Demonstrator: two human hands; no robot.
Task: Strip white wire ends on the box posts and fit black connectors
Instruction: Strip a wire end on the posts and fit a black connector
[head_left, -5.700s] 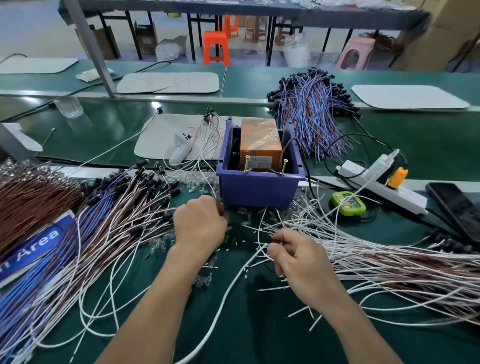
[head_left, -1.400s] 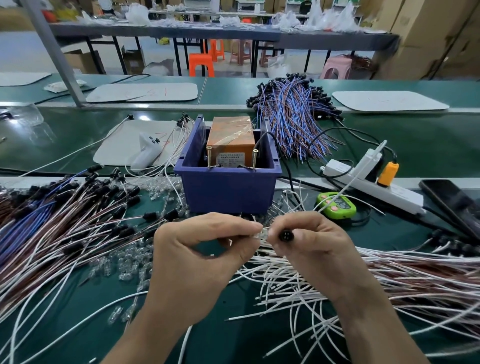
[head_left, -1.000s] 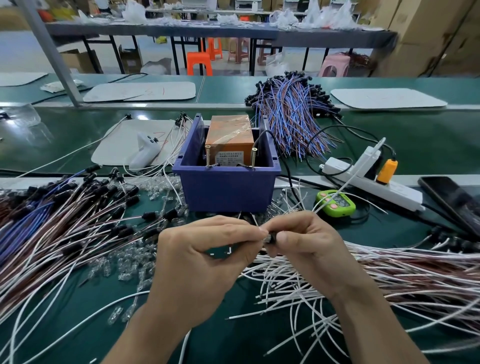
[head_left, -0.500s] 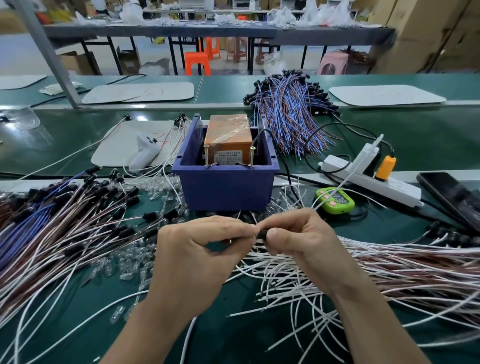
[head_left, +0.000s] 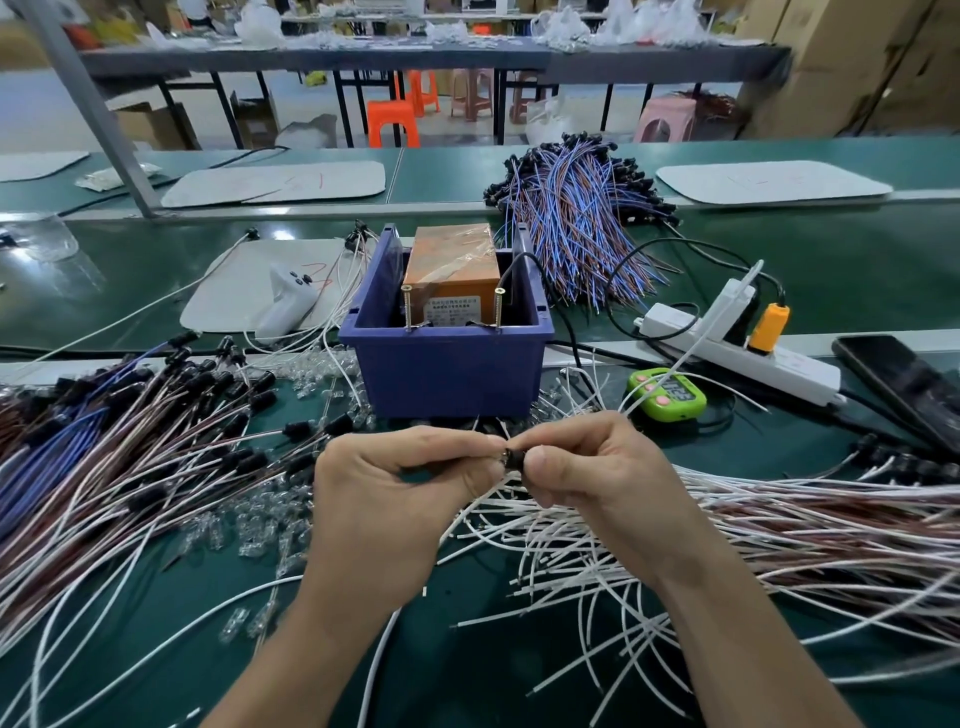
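In front of the blue box (head_left: 447, 374) my two hands meet fingertip to fingertip. My right hand (head_left: 592, 478) pinches a small black connector (head_left: 514, 458) between thumb and forefinger. My left hand (head_left: 395, 493) pinches the end of a white wire against that connector; the wire's tip is hidden by the fingers, and a white wire (head_left: 379, 654) runs down under my left wrist. Two brass posts (head_left: 407, 309) stand at the box's front rim before an orange block (head_left: 451, 270). Loose white wires (head_left: 597, 561) lie under my right hand.
Finished wires with black connectors (head_left: 156, 441) fan out at the left, and clear caps (head_left: 254, 525) are scattered beside them. A brown and white wire bundle (head_left: 831, 530) lies right. A green counter (head_left: 667, 399), a power strip (head_left: 737, 343) and a phone (head_left: 904, 384) sit behind it.
My hands rose from the table and came together. Over the last second the gap between wire end and black connector closed, and the fingertips now touch around it.
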